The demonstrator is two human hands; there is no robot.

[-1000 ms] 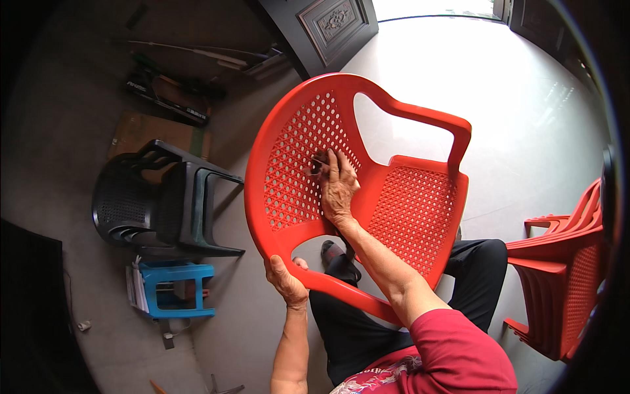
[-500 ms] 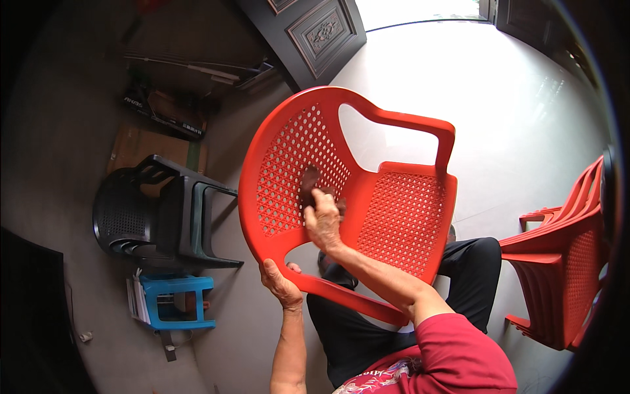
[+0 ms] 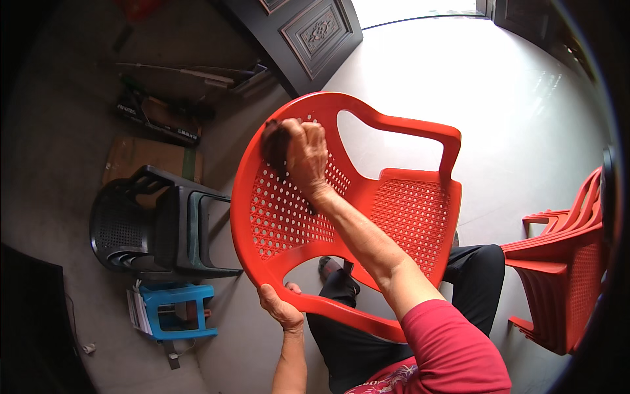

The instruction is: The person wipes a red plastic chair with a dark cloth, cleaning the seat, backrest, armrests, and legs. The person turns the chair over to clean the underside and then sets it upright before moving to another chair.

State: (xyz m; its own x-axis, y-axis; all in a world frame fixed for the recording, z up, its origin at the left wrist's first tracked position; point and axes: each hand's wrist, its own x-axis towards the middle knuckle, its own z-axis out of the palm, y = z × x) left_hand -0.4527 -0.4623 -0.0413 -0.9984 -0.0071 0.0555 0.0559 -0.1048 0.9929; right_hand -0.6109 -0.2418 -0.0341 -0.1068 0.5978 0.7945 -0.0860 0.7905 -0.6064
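A red plastic armchair [image 3: 341, 246] with a perforated back and seat is tilted in front of me, over my legs. My left hand [image 3: 282, 308] grips its near armrest where that joins the back, thumb on top and fingertips showing inside the armrest opening. At the upper part of the backrest, my right hand [image 3: 307, 152] holds a dark brown cloth [image 3: 275, 146] bunched against the perforated surface. Part of the cloth hangs down beneath the hand and is hidden by the wrist.
Stacked red chairs [image 3: 564, 276] stand at the right. On the left are stacked black chairs [image 3: 164, 223], a blue stool [image 3: 177, 312] with papers beside it, and a cardboard box [image 3: 154, 161]. A dark carved door [image 3: 315, 36] stands at the back.
My right hand has moved the cloth from the lower middle of the backrest up toward its top edge. The left hand keeps its grip, and the chair has shifted slightly.
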